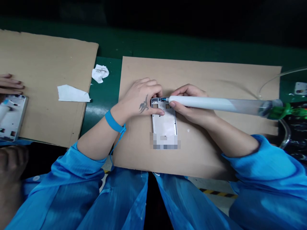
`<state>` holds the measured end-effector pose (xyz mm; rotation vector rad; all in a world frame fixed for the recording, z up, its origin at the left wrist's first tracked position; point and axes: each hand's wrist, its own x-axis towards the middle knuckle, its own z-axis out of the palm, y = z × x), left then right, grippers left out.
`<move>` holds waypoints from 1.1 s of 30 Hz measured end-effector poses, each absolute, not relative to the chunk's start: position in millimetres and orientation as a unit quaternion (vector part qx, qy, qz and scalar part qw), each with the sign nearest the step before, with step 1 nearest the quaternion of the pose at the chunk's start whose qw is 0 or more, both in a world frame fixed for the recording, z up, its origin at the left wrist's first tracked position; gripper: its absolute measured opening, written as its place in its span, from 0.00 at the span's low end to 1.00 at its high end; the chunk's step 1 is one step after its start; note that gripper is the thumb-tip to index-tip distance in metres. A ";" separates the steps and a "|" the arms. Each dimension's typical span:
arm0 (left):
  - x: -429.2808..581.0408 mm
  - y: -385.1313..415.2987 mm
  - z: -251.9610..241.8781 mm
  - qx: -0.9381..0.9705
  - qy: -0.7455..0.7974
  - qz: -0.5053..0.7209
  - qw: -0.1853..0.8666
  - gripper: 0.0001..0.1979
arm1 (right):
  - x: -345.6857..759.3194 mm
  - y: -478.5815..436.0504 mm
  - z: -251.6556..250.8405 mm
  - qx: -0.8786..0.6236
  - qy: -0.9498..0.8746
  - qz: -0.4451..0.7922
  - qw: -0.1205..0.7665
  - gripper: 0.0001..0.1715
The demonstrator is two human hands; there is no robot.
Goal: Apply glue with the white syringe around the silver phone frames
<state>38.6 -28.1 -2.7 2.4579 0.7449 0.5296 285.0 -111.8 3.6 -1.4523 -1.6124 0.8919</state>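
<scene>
A silver phone frame [164, 126] with cutouts lies on the cardboard in front of me, its lower end blurred by pixelation. My left hand [144, 95] grips its upper left corner, the thumb resting on the face and the fingers curled behind the top edge. In my right hand [192, 105] is a glue syringe [203, 103] partly filled with white material, held near its tip. The syringe lies almost level, and its blue needle [164, 99] points at the top edge of the frame. Whether the needle touches the frame, I cannot tell.
The cardboard sheet [136, 153] covers the green table [110, 41]. A clear hose [271, 80] and a green syringe fitting [283, 111] are at right. White paper scraps [100, 73] lie left, near another person's hand [11, 83] and a second phone frame [20, 111].
</scene>
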 end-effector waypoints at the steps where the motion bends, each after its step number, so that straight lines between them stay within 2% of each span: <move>1: 38.6 -27.9 -2.6 0.907 0.272 0.196 0.256 0.41 | 285.2 -111.6 3.4 -0.567 -0.637 0.351 0.387 0.29; 22: 39.2 -26.2 -3.0 0.910 0.271 0.188 0.252 0.42 | 287.6 -113.5 2.7 -0.577 -0.614 0.365 0.397 0.24; 33: 39.0 -27.0 -3.8 0.909 0.270 0.188 0.255 0.43 | 288.4 -114.3 -1.9 -0.565 -0.618 0.360 0.412 0.28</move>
